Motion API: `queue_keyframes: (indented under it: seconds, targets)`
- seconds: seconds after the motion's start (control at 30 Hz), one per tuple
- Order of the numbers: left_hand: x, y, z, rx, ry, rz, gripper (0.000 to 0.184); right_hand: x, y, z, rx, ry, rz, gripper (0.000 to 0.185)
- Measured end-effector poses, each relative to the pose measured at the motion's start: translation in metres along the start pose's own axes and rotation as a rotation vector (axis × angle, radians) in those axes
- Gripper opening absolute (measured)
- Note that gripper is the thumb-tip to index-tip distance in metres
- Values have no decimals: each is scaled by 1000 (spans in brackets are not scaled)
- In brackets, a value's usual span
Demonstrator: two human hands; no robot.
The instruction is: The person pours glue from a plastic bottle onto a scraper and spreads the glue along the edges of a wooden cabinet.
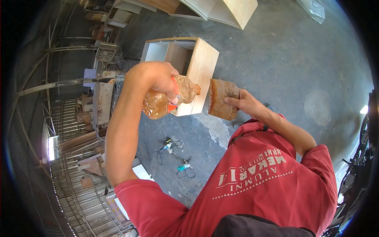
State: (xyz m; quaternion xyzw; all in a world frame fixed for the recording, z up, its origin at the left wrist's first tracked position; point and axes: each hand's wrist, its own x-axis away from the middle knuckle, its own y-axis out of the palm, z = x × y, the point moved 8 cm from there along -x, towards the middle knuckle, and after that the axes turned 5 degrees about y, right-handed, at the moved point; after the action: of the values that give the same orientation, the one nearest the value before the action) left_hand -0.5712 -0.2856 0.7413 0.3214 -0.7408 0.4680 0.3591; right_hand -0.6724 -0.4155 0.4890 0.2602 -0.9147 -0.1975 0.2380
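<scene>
Along the left side of the frame, long boards and offcuts (85, 140) lie in a cluttered band, which would limit any swing that way. Right of them, the left hand (160, 77) is wrapped around a clear plastic bottle (156, 106) of amber-brown liquid, just left of centre. The bottle is tipped nearly sideways, its neck towards the right; that hold seems to keep the mouth aimed at the brown flat piece. Whether liquid is leaving it cannot be told.

Behind the bottle, at upper centre, an open-fronted wooden cabinet (203, 62) overlaps it in view; whether they touch is unclear. Below, two corded power tools (169, 145) (184, 167) lie on the concrete floor with loose cords around them, a likely snag for feet.

Right of the bottle mouth, and apart from it, is the brown flat piece (224, 93), with a glossy orange-brown coating along its left edge. The right hand (246, 103) pinches its opposite edge, thumb on the face, which probably keeps the fingers off the wet side. The cabinet's pale side panel stands near that coated edge, so leftward room looks tight. Towards the upper right, bare floor (276, 59) offers wider room, bounded by more cabinets (237, 12) at the top and clear plastic sheeting (314, 10) near the corner.
</scene>
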Motion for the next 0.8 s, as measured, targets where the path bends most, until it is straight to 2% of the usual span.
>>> queue_keyframes:
  seconds: [0.57, 0.8]
  targets:
    - [-1, 5, -8, 44, -9, -23, 98, 3, 1, -5, -1, 19, -1, 30]
    - [2, 5, -4, 96, 28, -45, 91, -2, 1, -2, 39, 6, -27, 34]
